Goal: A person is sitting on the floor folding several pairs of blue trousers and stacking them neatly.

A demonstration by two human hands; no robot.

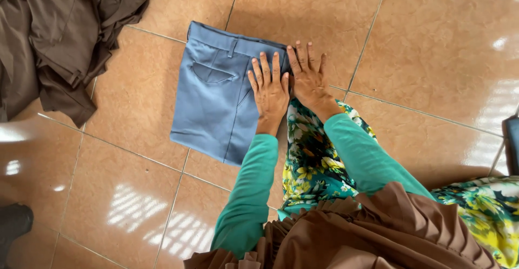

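Here, around me, a heap of dark brown clothes (59, 37) lies crumpled at the far left, well apart from where I press. A dark object (13, 223) sits at the lower left edge, too cut off to identify, and another dark thing (511, 142) shows at the right edge. My own floral green and yellow skirt (311, 161) spreads between my arms, and the ruffled hem of my brown top (367, 231) fills the bottom of the view. Nothing lies between my hands and the garment.

The floor (432, 47) is glossy tan tile with thin grey grout lines, and bright window light glints on it in striped patches at the lower left and right.

The folded blue trousers (216, 96) lie flat on the tile just ahead of my knees, made into a neat rectangular packet. The waistband with a belt loop runs along the far edge, and a curved back pocket shows near the top left; a seam runs down the right half.

My left hand (268, 88) lies open, palm down, fingers spread, flat on the right part of the trousers. My right hand (308, 77) is open as well, palm down beside it, touching the trousers' right edge and partly on the tile. Both sleeves are teal.
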